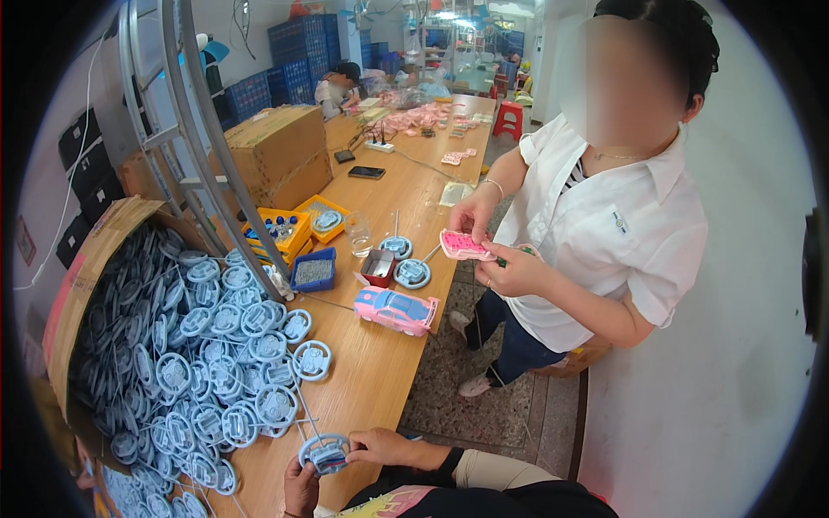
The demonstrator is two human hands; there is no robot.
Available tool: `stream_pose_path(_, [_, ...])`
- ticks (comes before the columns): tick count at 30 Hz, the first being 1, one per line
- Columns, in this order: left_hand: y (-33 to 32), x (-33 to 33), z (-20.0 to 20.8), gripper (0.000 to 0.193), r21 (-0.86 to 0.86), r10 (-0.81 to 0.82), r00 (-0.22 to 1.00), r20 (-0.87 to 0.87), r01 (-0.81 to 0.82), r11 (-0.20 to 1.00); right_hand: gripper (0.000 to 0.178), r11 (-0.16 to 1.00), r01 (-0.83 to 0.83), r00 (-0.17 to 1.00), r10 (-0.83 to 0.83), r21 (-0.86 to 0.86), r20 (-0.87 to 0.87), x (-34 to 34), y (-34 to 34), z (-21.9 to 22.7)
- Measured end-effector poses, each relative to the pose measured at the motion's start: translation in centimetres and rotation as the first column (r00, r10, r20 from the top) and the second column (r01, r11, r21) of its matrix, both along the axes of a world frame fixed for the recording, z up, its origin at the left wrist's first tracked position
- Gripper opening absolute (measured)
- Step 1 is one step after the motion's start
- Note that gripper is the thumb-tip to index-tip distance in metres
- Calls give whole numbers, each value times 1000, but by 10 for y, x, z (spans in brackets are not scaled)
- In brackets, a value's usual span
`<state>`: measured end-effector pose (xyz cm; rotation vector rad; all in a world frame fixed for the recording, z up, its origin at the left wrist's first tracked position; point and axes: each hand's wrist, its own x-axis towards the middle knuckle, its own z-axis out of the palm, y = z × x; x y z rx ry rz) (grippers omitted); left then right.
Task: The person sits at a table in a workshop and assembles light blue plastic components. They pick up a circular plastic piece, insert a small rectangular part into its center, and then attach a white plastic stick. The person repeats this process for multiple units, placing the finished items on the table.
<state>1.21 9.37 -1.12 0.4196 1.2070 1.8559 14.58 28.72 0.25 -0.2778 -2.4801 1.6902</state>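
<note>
At the table's near edge I hold a light blue toy steering wheel (323,451) with a thin rod sticking up from it. My left hand (300,489) is closed on its left rim. The fingers of my right hand (377,446) grip its right side. Dark and reddish bits, perhaps wires, show at the wheel's middle; they are too small to make out. Left of my hands spreads a big heap of similar blue steering wheels (226,375), many with rods, spilling from a tipped cardboard box (73,302).
A pink and blue toy car (395,312) stands ahead, near a red box (377,268), a blue bin of small parts (313,270) and a glass of water (357,235). At right a co-worker (604,207) holds a pink plastic part (465,245). A metal ladder (194,147) rises at left.
</note>
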Motion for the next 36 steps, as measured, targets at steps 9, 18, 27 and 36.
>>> stream_pose_path(9, [1, -1, -2, 30, 23, -25, 1000, -5, 26, 999, 27, 1000, -11, 1000, 11, 15, 26, 2, 2, 5])
stream_pose_path(18, [-2, -1, -4, 31, 15, -16, 1000, 10, 15, 1000, 30, 1000, 8, 1000, -8, -8, -6, 1, -1, 1])
stream_pose_path(27, [-5, 0, -5, 32, 8, -3, 1000, 12, 3, 1000, 27, 1000, -11, 999, 11, 23, 34, 2, -1, 8])
stream_pose_path(36, [5, -11, 6, 24, -169, -116, 993, 19, 117, 979, 26, 997, 72, 994, -71, -15, 88, -3, -4, 11])
